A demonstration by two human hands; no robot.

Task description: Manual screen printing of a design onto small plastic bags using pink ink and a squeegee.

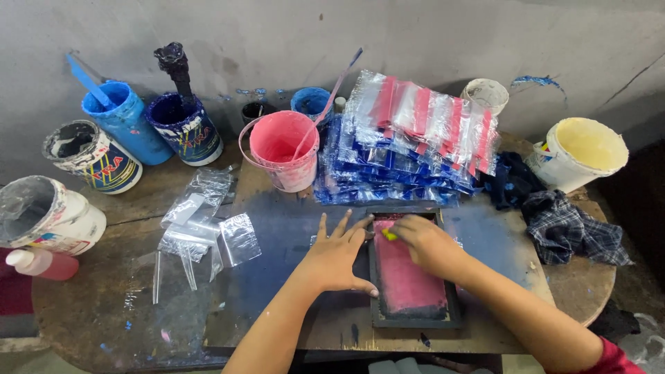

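— While I watch from the head camera, the left hand [336, 257] lies flat with fingers spread wide, pressing on the dark table [277, 235] and against the left edge of the small printing frame [412, 277]

— And your right?

— My right hand [424, 242] is curled narrow around a small yellow piece [390, 235] at the top of the frame; I can't tell what that piece is. The frame's screen is smeared pink and it lies flat just in front of me, between both hands

— What's behind it?

— A stack of clear bags with red and blue stripes [409, 138], touching the far end of the frame. Left of the stack stands a pink bucket [282, 149] with a stick [325, 104] leaning in it

— Anything on the left side?

— Loose clear plastic bags [204, 225] lie well apart from the left hand. Past them, blue paint cans [156, 121] along the wall, a white tub [48, 215] and a pink bottle [41, 263] at the table's edge

— Right side?

— A cream-coloured bucket [580, 152] and a checked rag [575, 232], near the table's rim
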